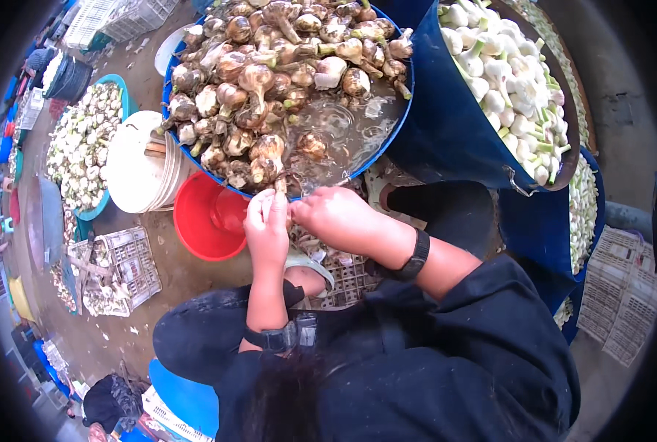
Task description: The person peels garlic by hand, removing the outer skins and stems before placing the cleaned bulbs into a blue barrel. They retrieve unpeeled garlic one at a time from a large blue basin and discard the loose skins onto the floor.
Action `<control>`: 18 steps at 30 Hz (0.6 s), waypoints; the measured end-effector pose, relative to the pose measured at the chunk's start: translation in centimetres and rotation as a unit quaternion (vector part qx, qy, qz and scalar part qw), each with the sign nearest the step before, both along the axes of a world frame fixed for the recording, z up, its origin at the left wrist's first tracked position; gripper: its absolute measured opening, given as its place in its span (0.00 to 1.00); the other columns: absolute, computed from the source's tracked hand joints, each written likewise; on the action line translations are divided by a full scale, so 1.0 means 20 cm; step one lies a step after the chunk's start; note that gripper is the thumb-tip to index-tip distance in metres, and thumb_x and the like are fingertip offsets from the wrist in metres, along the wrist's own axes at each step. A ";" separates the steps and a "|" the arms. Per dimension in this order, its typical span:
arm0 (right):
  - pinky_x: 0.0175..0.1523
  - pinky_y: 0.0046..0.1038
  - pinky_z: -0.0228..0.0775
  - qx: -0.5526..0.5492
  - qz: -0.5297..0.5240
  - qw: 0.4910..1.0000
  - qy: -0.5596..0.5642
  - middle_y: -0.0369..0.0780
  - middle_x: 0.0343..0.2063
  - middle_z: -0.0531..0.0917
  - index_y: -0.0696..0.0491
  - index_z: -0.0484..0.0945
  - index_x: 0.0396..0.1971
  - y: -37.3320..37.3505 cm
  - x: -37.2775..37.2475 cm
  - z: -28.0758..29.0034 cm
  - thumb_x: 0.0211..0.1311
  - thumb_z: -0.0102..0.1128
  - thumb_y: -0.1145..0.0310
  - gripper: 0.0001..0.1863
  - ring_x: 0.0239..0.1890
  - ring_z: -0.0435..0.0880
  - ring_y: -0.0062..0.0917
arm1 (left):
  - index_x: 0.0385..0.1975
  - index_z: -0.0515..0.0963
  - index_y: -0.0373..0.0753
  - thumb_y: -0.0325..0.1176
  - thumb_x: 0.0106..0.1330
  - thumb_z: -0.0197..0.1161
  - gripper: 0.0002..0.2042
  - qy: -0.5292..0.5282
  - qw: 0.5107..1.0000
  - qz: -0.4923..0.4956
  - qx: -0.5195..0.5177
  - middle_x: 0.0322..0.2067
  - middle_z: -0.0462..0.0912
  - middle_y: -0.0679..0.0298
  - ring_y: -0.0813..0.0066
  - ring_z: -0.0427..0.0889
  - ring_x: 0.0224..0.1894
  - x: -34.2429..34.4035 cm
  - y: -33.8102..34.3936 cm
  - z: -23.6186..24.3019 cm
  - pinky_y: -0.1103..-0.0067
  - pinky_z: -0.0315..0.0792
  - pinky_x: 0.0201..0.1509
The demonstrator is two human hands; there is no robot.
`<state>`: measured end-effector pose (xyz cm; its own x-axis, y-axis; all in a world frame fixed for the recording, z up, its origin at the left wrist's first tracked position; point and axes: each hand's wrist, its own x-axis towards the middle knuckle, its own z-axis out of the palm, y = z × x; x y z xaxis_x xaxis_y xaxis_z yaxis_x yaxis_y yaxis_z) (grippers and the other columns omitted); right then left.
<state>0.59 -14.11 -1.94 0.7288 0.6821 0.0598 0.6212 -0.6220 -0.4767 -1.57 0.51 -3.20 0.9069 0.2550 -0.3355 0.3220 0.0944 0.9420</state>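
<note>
Muddy brown garlic bulbs (257, 79) are heaped in a blue-rimmed round tub (411, 74) of murky water in front of me. My left hand (268, 230) is closed at the tub's near rim, fingertips pinching the stem of a garlic bulb (268, 149) that hangs over the edge of the heap. Right beside it, my right hand (337, 217) is curled with its fingers bent in toward the left fingertips. Whatever the right fingers grip is hidden behind the knuckles. Dark straps circle both wrists.
A red bucket (205, 228) and a white bucket (133, 158) stand left of the tub. Peeled white garlic fills a large blue container (446, 140) at right. Crates (138, 269) and a teal basin (126, 92) of garlic lie farther left. Another person (107, 401) is at lower left.
</note>
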 end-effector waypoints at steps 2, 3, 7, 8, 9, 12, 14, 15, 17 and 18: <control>0.33 0.32 0.73 -0.048 0.019 0.999 -0.008 0.39 0.22 0.80 0.54 0.75 0.26 0.00 -0.02 0.01 0.49 0.53 0.68 0.07 0.28 0.81 0.32 | 0.40 0.69 0.28 0.32 0.60 0.59 0.14 0.019 0.999 -0.036 0.028 0.21 0.73 0.71 0.85 0.68 0.22 -0.01 0.00 -0.05 0.86 0.64 0.26; 0.31 0.32 0.73 -0.091 0.040 0.995 -0.018 0.37 0.19 0.79 0.53 0.75 0.24 0.00 -0.03 0.01 0.48 0.51 0.67 0.06 0.25 0.81 0.32 | 0.40 0.69 0.28 0.32 0.60 0.59 0.14 0.018 0.999 -0.036 0.026 0.21 0.73 0.71 0.85 0.68 0.22 -0.02 0.00 -0.05 0.86 0.64 0.26; 0.29 0.32 0.73 0.004 -0.086 0.986 0.143 0.45 0.18 0.79 0.56 0.75 0.21 0.01 -0.01 -0.07 0.47 0.53 0.66 0.08 0.20 0.80 0.36 | 0.44 0.67 0.27 0.31 0.61 0.55 0.16 0.076 0.994 -0.043 -0.070 0.29 0.74 0.67 0.84 0.70 0.29 -0.02 0.01 -0.08 0.86 0.66 0.32; 0.27 0.33 0.73 0.128 -0.181 0.953 0.208 0.45 0.13 0.78 0.60 0.76 0.21 0.01 0.00 -0.14 0.51 0.49 0.69 0.11 0.20 0.80 0.32 | 0.47 0.66 0.27 0.31 0.61 0.54 0.17 0.095 0.989 -0.035 -0.111 0.32 0.74 0.65 0.83 0.71 0.31 -0.02 0.02 -0.09 0.86 0.66 0.35; 0.27 0.34 0.71 0.248 -0.297 0.736 0.555 0.41 0.13 0.77 0.62 0.76 0.24 0.02 0.01 -0.11 0.58 0.46 0.68 0.13 0.18 0.79 0.28 | 0.47 0.66 0.27 0.31 0.61 0.54 0.17 0.095 0.989 -0.035 -0.111 0.32 0.74 0.65 0.83 0.71 0.31 -0.02 0.02 -0.06 0.86 0.66 0.35; 0.28 0.32 0.70 0.356 -0.286 0.655 0.602 0.38 0.12 0.76 0.62 0.76 0.28 0.00 -0.05 -0.19 0.60 0.48 0.66 0.14 0.18 0.77 0.24 | 0.51 0.66 0.30 0.26 0.58 0.51 0.19 -0.024 0.984 -0.115 -0.137 0.41 0.73 0.61 0.80 0.72 0.38 -0.01 0.00 0.00 0.85 0.67 0.43; 0.27 0.30 0.69 0.395 -0.226 0.836 0.306 0.39 0.15 0.78 0.62 0.77 0.31 0.01 -0.09 -0.19 0.59 0.51 0.67 0.12 0.17 0.76 0.22 | 0.51 0.67 0.31 0.25 0.57 0.52 0.20 -0.008 0.981 -0.163 -0.104 0.43 0.73 0.61 0.80 0.72 0.39 -0.02 0.01 0.01 0.84 0.66 0.45; 0.27 0.30 0.69 0.396 -0.227 0.836 0.306 0.39 0.15 0.78 0.62 0.77 0.31 0.00 -0.09 -0.18 0.59 0.51 0.67 0.12 0.17 0.76 0.22 | 0.52 0.67 0.32 0.24 0.56 0.53 0.21 0.006 0.975 -0.209 -0.069 0.45 0.72 0.61 0.80 0.72 0.41 -0.02 0.02 0.03 0.84 0.66 0.46; 0.27 0.29 0.68 0.266 -0.308 0.858 0.314 0.41 0.17 0.79 0.62 0.77 0.31 -0.03 -0.06 -0.15 0.58 0.53 0.67 0.12 0.17 0.76 0.20 | 0.55 0.65 0.35 0.25 0.54 0.57 0.24 -0.132 0.935 -0.298 0.139 0.48 0.73 0.57 0.69 0.70 0.53 -0.06 0.01 0.02 0.75 0.62 0.57; 0.21 0.20 0.65 0.264 -0.337 0.781 0.454 0.34 0.19 0.78 0.59 0.79 0.29 -0.06 -0.03 -0.15 0.60 0.53 0.66 0.12 0.18 0.73 0.14 | 0.53 0.67 0.35 0.24 0.53 0.57 0.24 -0.167 0.908 -0.319 0.214 0.50 0.72 0.56 0.65 0.68 0.55 -0.07 -0.03 0.08 0.74 0.61 0.58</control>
